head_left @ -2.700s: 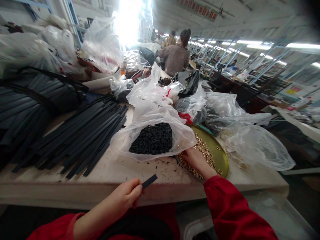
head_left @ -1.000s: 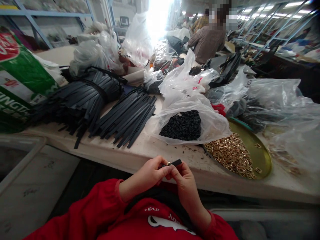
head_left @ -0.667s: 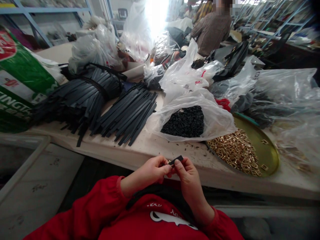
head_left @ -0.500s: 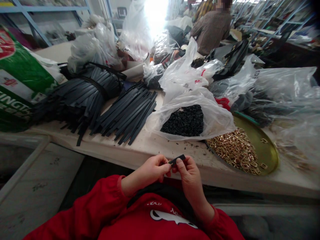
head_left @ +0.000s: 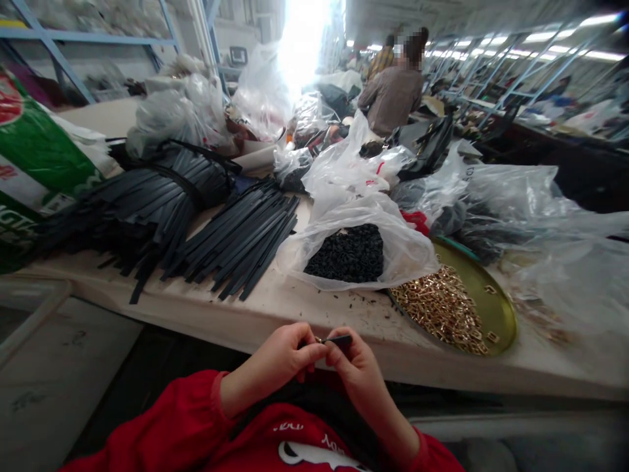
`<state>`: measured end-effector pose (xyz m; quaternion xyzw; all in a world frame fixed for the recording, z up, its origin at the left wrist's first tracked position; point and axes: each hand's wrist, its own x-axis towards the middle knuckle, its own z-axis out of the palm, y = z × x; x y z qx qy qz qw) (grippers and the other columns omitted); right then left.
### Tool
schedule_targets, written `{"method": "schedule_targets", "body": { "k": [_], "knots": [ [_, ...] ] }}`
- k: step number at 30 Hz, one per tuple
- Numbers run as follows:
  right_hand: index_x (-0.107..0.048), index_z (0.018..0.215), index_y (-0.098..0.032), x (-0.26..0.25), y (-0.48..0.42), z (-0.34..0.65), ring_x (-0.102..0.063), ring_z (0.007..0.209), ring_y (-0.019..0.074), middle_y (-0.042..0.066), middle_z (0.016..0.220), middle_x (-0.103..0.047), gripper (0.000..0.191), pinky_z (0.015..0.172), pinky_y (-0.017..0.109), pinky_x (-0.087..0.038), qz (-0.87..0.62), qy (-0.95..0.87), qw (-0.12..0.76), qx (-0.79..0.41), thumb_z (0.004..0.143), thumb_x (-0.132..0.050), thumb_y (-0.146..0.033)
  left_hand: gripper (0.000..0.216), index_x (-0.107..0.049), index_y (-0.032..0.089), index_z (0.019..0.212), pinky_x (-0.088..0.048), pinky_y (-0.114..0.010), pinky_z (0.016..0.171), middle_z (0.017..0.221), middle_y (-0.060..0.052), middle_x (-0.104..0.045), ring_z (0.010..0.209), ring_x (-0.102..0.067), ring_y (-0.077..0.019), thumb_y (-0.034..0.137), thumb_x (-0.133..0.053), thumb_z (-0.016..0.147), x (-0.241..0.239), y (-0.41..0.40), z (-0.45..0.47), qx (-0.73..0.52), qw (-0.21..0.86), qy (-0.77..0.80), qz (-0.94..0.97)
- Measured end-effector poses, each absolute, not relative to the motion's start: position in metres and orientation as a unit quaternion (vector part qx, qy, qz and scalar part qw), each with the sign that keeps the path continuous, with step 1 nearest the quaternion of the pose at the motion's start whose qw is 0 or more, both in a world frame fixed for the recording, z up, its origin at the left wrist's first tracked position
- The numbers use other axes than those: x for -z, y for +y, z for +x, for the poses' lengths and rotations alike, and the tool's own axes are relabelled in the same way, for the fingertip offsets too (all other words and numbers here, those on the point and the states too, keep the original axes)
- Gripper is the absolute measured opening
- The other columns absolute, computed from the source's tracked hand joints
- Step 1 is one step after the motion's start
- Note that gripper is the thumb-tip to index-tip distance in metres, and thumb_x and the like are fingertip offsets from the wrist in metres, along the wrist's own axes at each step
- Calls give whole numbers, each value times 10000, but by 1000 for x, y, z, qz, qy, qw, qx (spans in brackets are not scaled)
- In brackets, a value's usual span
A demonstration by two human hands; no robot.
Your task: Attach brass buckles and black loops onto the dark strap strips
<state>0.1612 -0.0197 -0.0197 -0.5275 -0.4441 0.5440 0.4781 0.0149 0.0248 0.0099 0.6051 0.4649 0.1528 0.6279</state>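
Observation:
Close to my chest, at the table's front edge, both hands meet over a short black strap (head_left: 341, 339). My right hand (head_left: 354, 362) is closed on the strap, which sticks out past its fingers. The fingers of my left hand (head_left: 289, 354) pinch the strap's other end, where a small gold buckle (head_left: 319, 340) shows; most of that end is hidden by fingertips. Beyond the hands, an open plastic bag (head_left: 413, 252) holds many small black loops (head_left: 346, 254). To its right, gold buckles (head_left: 445, 311) fill much of a round gold tray (head_left: 504, 308).
Loose black strips (head_left: 236, 239) lie left of the bag, beside a tied bundle of black strips (head_left: 147, 196). A green sack (head_left: 49, 141) stands at the far left. Clear plastic bags (head_left: 511, 190) are heaped behind the tray. A person (head_left: 393, 95) sits further back.
My view has tilted up, so the hands and table appear lower. The strap has turned between my fingers and now shows its narrow edge; both hands still hold it.

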Motion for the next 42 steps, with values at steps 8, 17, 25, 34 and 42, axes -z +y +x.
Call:
{"method": "schedule_targets", "body": {
  "k": [8,17,25,34,42],
  "knots": [
    [-549,734,-188,10,47,213,-484,576,124,-14,607,-520,248,545,229,-365,-564,-605,389,-406,858,-433,-368,124,-527,175,791,-369,-224,590,670,27,-562,625,-504,-122,257,-434,798,-6,52,21,-154,542,436,701],
    [-601,757,-177,26,148,259,-550,722,201,82,794,-573,90,629,295,-359,-656,-750,79,-21,774,-516,-151,164,-496,172,739,-353,-216,555,611,41,-502,595,-484,-119,300,-414,802,1,76,25,-167,561,465,664],
    [-528,644,-180,12,111,238,-547,703,157,47,822,-604,163,652,283,-414,-617,-569,437,-322,718,-601,-306,201,-514,167,768,-346,-204,517,571,56,-475,538,-455,-98,340,-432,826,1,84,27,-253,544,475,644],
    [-581,733,-194,5,61,172,-539,626,123,-18,673,-584,99,606,244,-429,-513,-517,502,-466,692,-643,-261,232,-569,147,873,-374,-202,545,683,26,-537,589,-476,-91,356,-536,780,-6,83,34,-365,545,446,609],
    [-580,819,-177,39,74,196,-546,564,143,17,692,-610,182,548,272,-441,-581,-499,490,-417,723,-566,-331,228,-463,157,743,-211,-177,366,524,77,-421,368,-312,-41,383,-482,768,43,121,23,-350,580,517,523]
  ]
}}
